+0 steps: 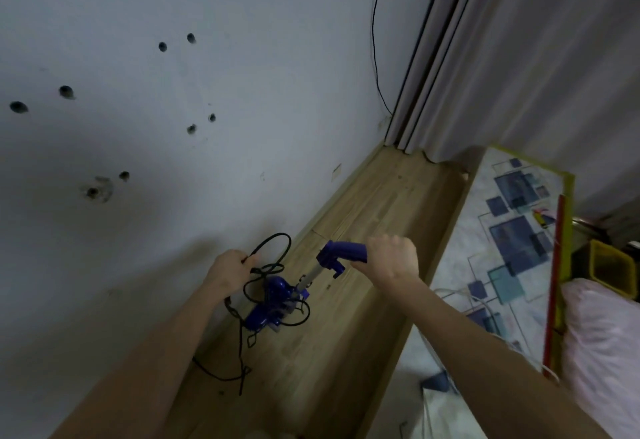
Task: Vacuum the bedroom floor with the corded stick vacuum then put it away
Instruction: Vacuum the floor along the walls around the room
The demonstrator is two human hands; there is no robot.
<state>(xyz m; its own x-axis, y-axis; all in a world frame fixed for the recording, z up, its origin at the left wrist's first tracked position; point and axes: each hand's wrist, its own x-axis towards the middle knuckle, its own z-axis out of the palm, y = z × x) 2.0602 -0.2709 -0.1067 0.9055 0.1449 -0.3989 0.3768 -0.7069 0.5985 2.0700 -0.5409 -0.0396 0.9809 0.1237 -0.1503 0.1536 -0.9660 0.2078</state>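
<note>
The blue stick vacuum stands on the wooden floor (374, 210) in the narrow strip between the wall and the bed. Its blue handle (341, 255) is at the top, and a grey tube runs down to the blue motor body (273, 303). My right hand (389, 258) grips the handle from the right. My left hand (232, 267) holds loops of the black power cord (273, 251) beside the wall. More cord hangs in tangled loops around the body and trails onto the floor.
A grey wall (173, 127) with several drill holes runs along the left. A bed with a patterned sheet (509, 231) and a pink blanket (602, 352) fills the right. Curtains (485, 58) hang at the far end. A yellow box (609, 272) sits beyond the bed.
</note>
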